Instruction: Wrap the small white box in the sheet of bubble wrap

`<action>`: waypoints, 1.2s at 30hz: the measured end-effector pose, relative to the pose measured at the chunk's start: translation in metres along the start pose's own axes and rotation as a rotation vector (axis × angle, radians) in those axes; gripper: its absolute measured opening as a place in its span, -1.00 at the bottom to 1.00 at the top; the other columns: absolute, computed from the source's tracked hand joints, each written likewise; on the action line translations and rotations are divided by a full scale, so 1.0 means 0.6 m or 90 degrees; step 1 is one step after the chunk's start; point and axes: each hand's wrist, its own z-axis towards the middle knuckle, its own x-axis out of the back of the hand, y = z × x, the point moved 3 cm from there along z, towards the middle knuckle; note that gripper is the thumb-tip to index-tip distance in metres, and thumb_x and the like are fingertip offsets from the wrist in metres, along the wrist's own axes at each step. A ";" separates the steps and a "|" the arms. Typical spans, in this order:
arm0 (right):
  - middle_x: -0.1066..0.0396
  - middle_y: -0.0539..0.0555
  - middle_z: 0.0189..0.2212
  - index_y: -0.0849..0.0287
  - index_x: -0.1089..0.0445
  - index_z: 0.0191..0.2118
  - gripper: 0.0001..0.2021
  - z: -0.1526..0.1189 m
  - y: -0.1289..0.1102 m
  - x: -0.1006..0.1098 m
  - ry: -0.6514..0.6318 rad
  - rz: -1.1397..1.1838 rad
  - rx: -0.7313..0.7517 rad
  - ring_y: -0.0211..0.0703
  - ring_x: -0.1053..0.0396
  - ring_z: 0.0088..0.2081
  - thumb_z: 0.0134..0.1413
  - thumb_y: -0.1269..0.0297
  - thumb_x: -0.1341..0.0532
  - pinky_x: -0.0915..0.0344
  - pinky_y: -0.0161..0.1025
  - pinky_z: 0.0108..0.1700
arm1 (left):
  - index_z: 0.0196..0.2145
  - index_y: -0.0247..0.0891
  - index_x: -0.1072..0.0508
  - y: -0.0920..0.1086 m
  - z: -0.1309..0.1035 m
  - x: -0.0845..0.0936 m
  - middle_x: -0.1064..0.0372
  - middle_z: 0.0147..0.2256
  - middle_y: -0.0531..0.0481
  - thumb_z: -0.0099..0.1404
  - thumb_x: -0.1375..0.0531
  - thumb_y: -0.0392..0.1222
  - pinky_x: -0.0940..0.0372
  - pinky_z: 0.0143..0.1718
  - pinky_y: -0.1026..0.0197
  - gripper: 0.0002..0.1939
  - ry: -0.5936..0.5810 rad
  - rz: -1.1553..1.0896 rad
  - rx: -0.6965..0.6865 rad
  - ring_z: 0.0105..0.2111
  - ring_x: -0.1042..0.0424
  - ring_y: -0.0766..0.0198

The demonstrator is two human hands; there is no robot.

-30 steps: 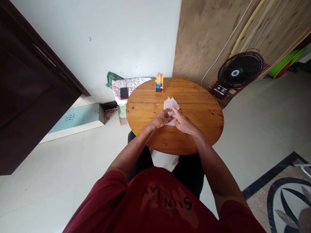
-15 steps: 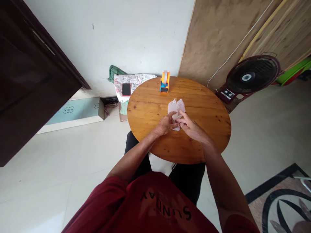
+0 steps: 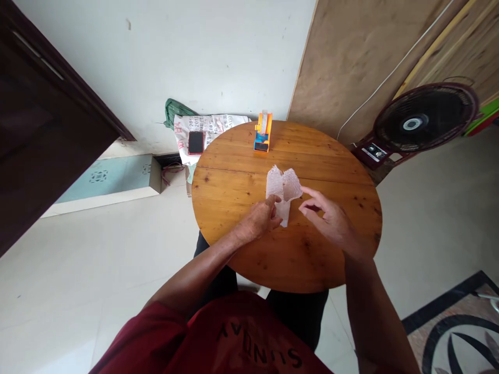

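Grip at left unclear: left hand (image 3: pixel 259 220) touched the bubble wrap (image 3: pixel 275 184), fingers hiding its lower left; pinched or resting, I couldn't tell. Wrap lay well inside the table (image 3: pixel 327 161) rim. My right hand (image 3: pixel 332 220) hovered released, fingertip touching or beside wrap's right edge.
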 end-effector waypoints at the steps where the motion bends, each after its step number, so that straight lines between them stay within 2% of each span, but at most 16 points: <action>1: -0.55 0.02 -0.26 -0.02 -0.26 0.29 -0.51 0.006 0.004 0.003 -0.022 -0.031 0.012 -0.13 -0.49 -0.25 0.26 0.24 -0.13 -0.44 -0.13 -0.12 | 0.11 -0.32 -0.31 0.004 0.002 0.003 -0.29 -0.47 0.15 0.20 -0.22 -0.34 -0.09 -0.40 0.25 -0.51 -0.014 0.022 0.003 -0.48 -0.24 0.34; 4: -0.54 -0.02 -0.32 -0.07 -0.28 0.28 -0.52 0.028 0.017 0.008 -0.084 -0.125 0.028 -0.16 -0.46 -0.34 0.26 0.27 -0.11 -0.41 -0.19 -0.24 | 0.07 -0.30 -0.39 0.018 0.009 0.014 -0.42 -0.38 0.01 0.23 -0.24 -0.27 -0.17 -0.34 0.20 -0.57 -0.061 0.122 0.001 -0.39 -0.37 0.23; 6: -0.57 0.00 -0.27 -0.08 -0.30 0.28 -0.51 0.046 0.026 0.009 -0.106 -0.166 0.032 -0.11 -0.50 -0.28 0.25 0.30 -0.12 -0.40 -0.17 -0.21 | 0.04 -0.29 -0.43 0.027 0.012 0.020 -0.48 -0.25 -0.10 0.25 -0.25 -0.23 -0.24 -0.25 0.14 -0.61 -0.087 0.208 -0.007 -0.27 -0.44 0.11; 9: -0.58 0.06 -0.05 -0.07 -0.37 0.24 -0.54 0.074 0.045 0.006 -0.140 -0.180 0.046 -0.01 -0.53 -0.11 0.25 0.32 -0.13 -0.41 -0.11 -0.11 | -0.02 -0.31 -0.47 0.037 0.014 0.026 -0.45 -0.09 -0.21 0.26 -0.25 -0.18 -0.30 -0.07 0.00 -0.67 -0.104 0.329 -0.055 -0.10 -0.44 -0.03; 12: -0.59 0.06 -0.04 -0.06 -0.49 0.11 -0.64 0.096 0.064 0.000 -0.166 -0.178 0.071 0.03 -0.55 -0.09 0.27 0.30 -0.12 -0.40 -0.10 -0.09 | -0.07 -0.32 -0.49 0.038 0.017 0.030 -0.40 -0.07 -0.22 0.27 -0.26 -0.13 -0.28 0.05 -0.09 -0.70 -0.093 0.382 -0.140 -0.01 -0.38 -0.07; 17: -0.61 0.00 -0.26 -0.02 -0.57 -0.10 -0.73 0.115 0.072 -0.005 -0.164 -0.149 0.089 -0.11 -0.54 -0.29 0.32 0.23 -0.10 -0.35 -0.21 -0.22 | -0.06 -0.29 -0.47 0.017 0.024 0.034 -0.35 -0.07 -0.17 0.26 -0.27 -0.13 -0.34 -0.01 0.00 -0.69 -0.113 0.304 -0.200 -0.05 -0.35 0.05; 21: -0.60 0.02 -0.26 0.02 -0.56 -0.16 -0.73 0.121 0.067 -0.018 -0.129 -0.153 0.146 -0.13 -0.51 -0.27 0.34 0.25 -0.07 -0.33 -0.22 -0.19 | -0.07 -0.28 -0.45 0.004 0.023 0.033 -0.32 -0.08 -0.16 0.28 -0.24 -0.17 -0.37 -0.05 0.05 -0.73 -0.102 0.224 -0.212 -0.11 -0.35 0.12; 24: -0.59 0.04 -0.26 0.02 -0.54 -0.17 -0.72 0.127 0.067 -0.033 -0.134 -0.187 0.179 -0.13 -0.49 -0.28 0.35 0.26 -0.05 -0.30 -0.21 -0.18 | -0.05 -0.30 -0.43 -0.001 0.020 0.029 -0.31 -0.08 -0.17 0.27 -0.23 -0.18 -0.39 -0.07 0.07 -0.71 -0.079 0.197 -0.210 -0.14 -0.36 0.15; 30: -0.56 0.04 -0.34 0.04 -0.53 -0.21 -0.72 0.140 0.065 -0.048 -0.164 -0.225 0.175 -0.13 -0.45 -0.33 0.37 0.17 -0.06 -0.25 -0.21 -0.23 | -0.03 -0.32 -0.41 -0.004 0.024 0.020 -0.32 -0.05 -0.19 0.26 -0.23 -0.19 -0.40 -0.02 0.03 -0.67 -0.085 0.183 -0.215 -0.07 -0.36 0.09; 36: -0.55 0.02 -0.40 0.06 -0.51 -0.28 -0.81 0.146 0.066 -0.063 -0.186 -0.238 0.130 -0.17 -0.42 -0.39 0.28 0.22 -0.15 -0.15 -0.25 -0.33 | 0.06 -0.34 -0.32 0.000 0.025 0.024 -0.34 -0.03 -0.21 0.23 -0.22 -0.26 -0.39 0.05 -0.05 -0.57 -0.067 0.170 -0.221 0.01 -0.34 0.03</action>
